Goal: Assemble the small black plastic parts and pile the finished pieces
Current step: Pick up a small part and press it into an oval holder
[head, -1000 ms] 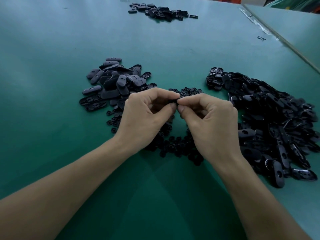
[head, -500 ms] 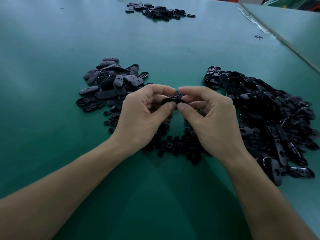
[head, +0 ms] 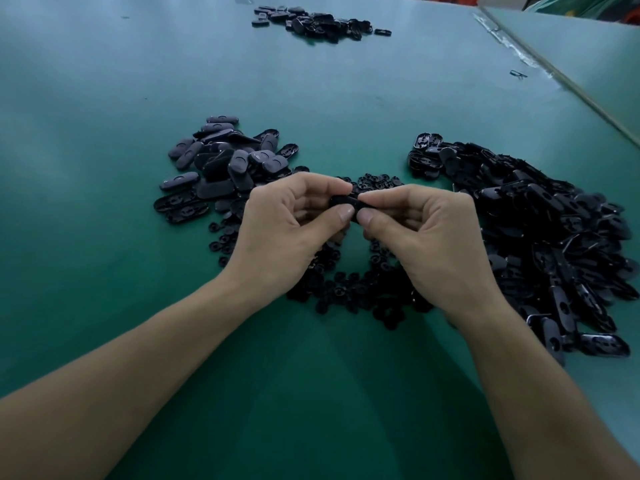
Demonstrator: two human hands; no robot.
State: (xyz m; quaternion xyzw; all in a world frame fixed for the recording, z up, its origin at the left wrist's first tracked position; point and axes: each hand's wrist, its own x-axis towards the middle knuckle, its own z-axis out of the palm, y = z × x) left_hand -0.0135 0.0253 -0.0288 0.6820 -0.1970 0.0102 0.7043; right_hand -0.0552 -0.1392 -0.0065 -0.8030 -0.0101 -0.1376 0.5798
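Observation:
Between both hands I hold one small black oval part (head: pixel 348 203) above the green table (head: pixel 104 237). My left hand (head: pixel 287 233) pinches its left end with thumb and forefinger. My right hand (head: pixel 429 240) pinches its right end the same way. Under the hands lies a scatter of tiny round black pieces (head: pixel 360 289). A pile of oval black shells (head: pixel 225 168) lies to the left of the hands. A larger heap of black oval parts (head: pixel 554 237) spreads out on the right.
Another small heap of black parts (head: pixel 318 22) lies far back on the table. A lone small black piece (head: pixel 518 74) sits near the seam (head: pixel 540 67) to a second green table at the far right.
Both hands have stayed together on the small part, turning it slightly between the fingertips. The view has shifted a little; the piles have not moved.

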